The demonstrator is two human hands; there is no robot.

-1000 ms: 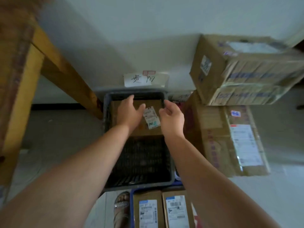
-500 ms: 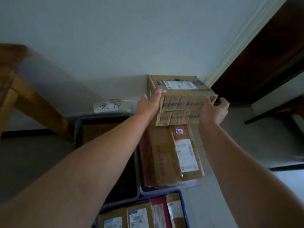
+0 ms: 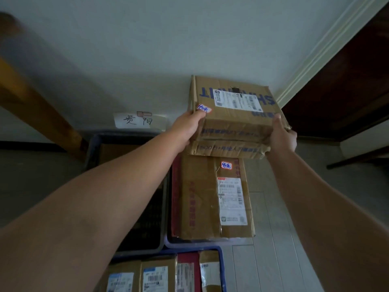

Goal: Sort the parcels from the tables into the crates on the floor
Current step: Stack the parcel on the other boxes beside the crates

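While you looked down through the head camera, your left hand (image 3: 189,127) gripped the near left corner of a cardboard box (image 3: 235,114). Its thumb lay on top, just beside a small handwritten sticker (image 3: 204,108), and its other fingers were hidden against the box's side. Your right hand (image 3: 283,135) clasped the near right corner, with the thumb up over the top edge and the palm against the crumpled side. Both of your arms were stretched forward. The box sat roughly level between your hands, with a white shipping label (image 3: 235,100) and blue lettering on its top face.

Under the box lay a large flat parcel (image 3: 200,197) inside a pale crate (image 3: 208,243) on the floor. The box covered that parcel's far end, but I could not tell whether the two touched. Just left of the pale crate stood a dark crate (image 3: 92,148), partly hidden by your left arm, with a brown parcel (image 3: 113,150) at its far end. Nearest you, a blue crate (image 3: 221,260) held a row of small parcels (image 3: 157,275) standing on edge.

A paper sign (image 3: 136,120) with handwritten characters was stuck on the wall (image 3: 147,49) behind the dark crate. A wooden table leg (image 3: 42,110) slanted down at the left, and a dark door (image 3: 347,81) stood at the right.
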